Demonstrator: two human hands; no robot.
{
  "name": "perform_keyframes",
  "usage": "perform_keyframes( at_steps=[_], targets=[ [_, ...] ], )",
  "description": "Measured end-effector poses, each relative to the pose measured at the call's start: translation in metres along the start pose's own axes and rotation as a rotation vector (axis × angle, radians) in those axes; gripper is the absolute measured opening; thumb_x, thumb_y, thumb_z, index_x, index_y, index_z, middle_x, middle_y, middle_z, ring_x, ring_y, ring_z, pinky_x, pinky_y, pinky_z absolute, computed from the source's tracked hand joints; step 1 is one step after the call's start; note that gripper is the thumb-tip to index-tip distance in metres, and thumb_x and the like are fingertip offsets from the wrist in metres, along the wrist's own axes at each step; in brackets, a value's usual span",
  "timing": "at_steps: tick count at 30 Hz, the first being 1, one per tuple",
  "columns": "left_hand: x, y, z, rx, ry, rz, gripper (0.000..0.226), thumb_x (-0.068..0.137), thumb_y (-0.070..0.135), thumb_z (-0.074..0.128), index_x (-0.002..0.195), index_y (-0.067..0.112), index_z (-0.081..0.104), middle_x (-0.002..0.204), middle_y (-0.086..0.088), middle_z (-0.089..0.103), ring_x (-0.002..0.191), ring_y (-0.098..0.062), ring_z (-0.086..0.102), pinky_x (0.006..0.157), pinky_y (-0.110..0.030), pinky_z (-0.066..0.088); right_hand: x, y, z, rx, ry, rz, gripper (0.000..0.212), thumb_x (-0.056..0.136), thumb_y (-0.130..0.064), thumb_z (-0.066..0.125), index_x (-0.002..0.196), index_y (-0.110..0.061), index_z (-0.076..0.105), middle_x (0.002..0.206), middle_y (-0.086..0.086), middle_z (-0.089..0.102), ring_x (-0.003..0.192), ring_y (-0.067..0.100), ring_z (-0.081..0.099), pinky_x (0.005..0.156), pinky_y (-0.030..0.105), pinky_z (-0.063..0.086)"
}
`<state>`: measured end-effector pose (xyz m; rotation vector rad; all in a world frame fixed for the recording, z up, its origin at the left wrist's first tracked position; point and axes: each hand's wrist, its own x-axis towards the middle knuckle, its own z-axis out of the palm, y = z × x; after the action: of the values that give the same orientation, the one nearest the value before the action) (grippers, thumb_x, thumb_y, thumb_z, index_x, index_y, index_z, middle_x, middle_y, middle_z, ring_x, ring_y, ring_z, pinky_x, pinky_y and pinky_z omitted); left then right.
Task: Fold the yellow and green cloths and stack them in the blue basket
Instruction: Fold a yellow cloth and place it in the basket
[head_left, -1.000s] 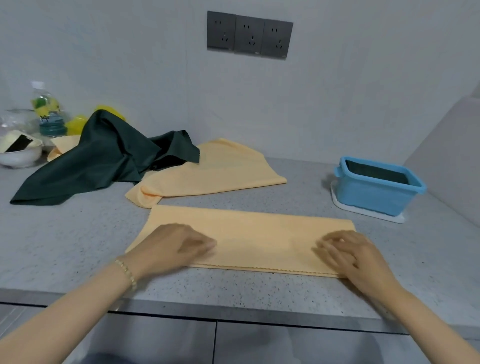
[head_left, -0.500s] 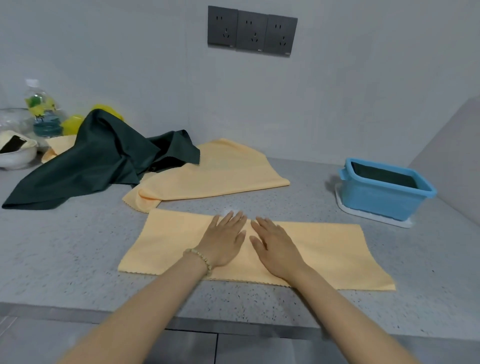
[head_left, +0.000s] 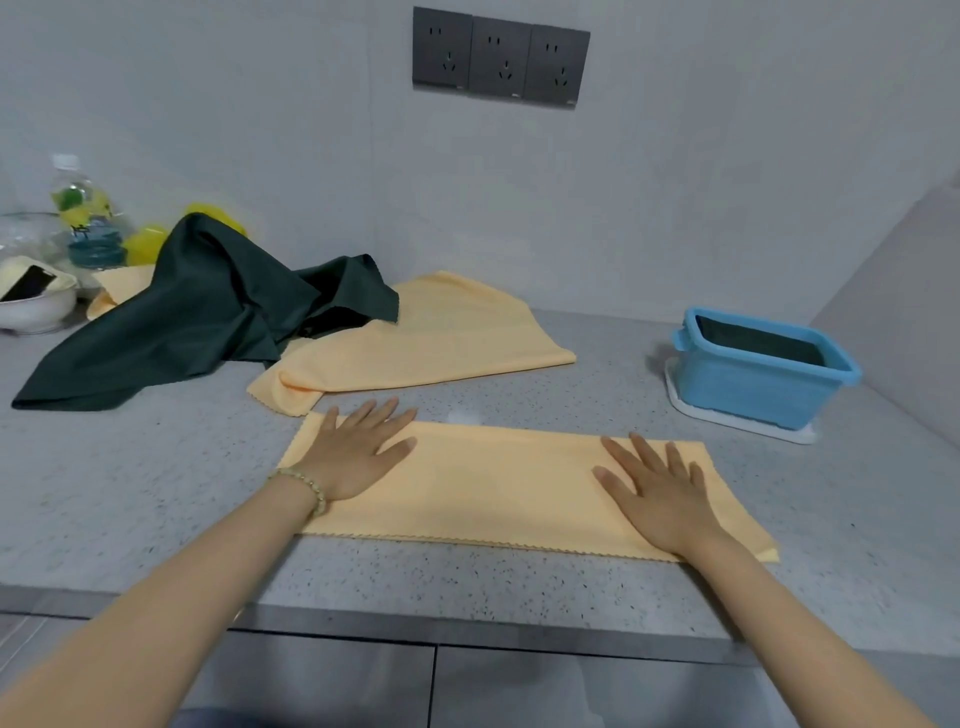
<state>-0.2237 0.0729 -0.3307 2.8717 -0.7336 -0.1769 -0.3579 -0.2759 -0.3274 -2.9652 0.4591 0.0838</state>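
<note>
One folded yellow cloth (head_left: 498, 478) lies as a long strip near the front edge of the counter (head_left: 467, 577); the left hand (head_left: 358, 454) rests flat on its left end and the right hand (head_left: 660, 493) on its right end, fingers straight and spread. Behind it a second yellow cloth (head_left: 441, 338) lies loose, partly under one crumpled green cloth (head_left: 197, 317). Well apart to the right, one blue basket (head_left: 748, 384) with dark green fabric (head_left: 758, 343) inside stands on a white tray (head_left: 737, 423), three sockets (head_left: 501, 57) are on the wall, and one bottle (head_left: 85, 218) and one white bowl (head_left: 36, 312) stand far left
</note>
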Motion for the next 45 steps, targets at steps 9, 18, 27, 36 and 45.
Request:
perform_keyframes(
  at_steps=[9,18,27,36,45],
  targets=[
    [0.008,0.030,-0.017,-0.145,0.178,0.115,0.056,0.098,0.057,0.026,0.146,0.030,0.034,0.156,0.009,0.023,0.145,-0.014,0.014,0.117,-0.037,0.007,-0.018,-0.005,-0.011,0.087,0.033,-0.190,0.056,0.097,-0.057,0.023,0.149,-0.039,0.017,0.160,-0.007,0.008,0.147,0.016,0.004,0.117,0.042,-0.002],
    [0.054,0.117,-0.024,-0.206,0.039,0.268,0.031,0.091,0.038,0.060,0.117,0.020,0.060,0.107,0.007,0.057,0.102,-0.013,0.055,0.092,-0.029,0.041,-0.046,-0.068,-0.007,0.124,0.017,-0.647,0.041,0.099,-0.048,0.034,0.138,-0.040,0.044,0.152,-0.014,0.032,0.140,0.003,0.023,0.115,0.023,0.008],
    [0.064,0.104,-0.034,-0.482,0.204,0.257,0.013,0.090,0.028,0.063,0.079,0.023,0.058,0.080,0.009,0.053,0.077,-0.011,0.047,0.074,-0.029,0.040,-0.028,-0.069,-0.007,0.039,0.035,-0.639,0.044,0.100,-0.049,0.027,0.140,-0.039,0.041,0.153,-0.015,0.030,0.140,0.003,0.025,0.117,0.026,0.005],
    [0.081,0.074,-0.035,-0.525,0.411,-0.135,0.012,0.085,0.034,0.065,0.077,0.026,0.067,0.080,0.006,0.057,0.089,-0.018,0.056,0.073,-0.027,0.040,0.048,-0.064,-0.015,0.059,0.057,-0.235,0.051,0.101,-0.050,0.015,0.143,-0.034,0.039,0.157,-0.002,0.023,0.145,0.014,0.014,0.116,0.042,-0.002],
    [0.072,0.068,-0.010,-0.460,0.404,-0.166,0.013,0.087,0.042,0.063,0.085,0.029,0.066,0.086,0.007,0.054,0.105,-0.024,0.050,0.076,-0.027,0.035,0.058,-0.041,-0.018,0.411,0.012,-0.215,0.039,0.100,-0.039,0.039,0.138,-0.030,0.047,0.150,-0.003,0.037,0.142,0.011,0.025,0.118,0.043,0.012]
  ],
)
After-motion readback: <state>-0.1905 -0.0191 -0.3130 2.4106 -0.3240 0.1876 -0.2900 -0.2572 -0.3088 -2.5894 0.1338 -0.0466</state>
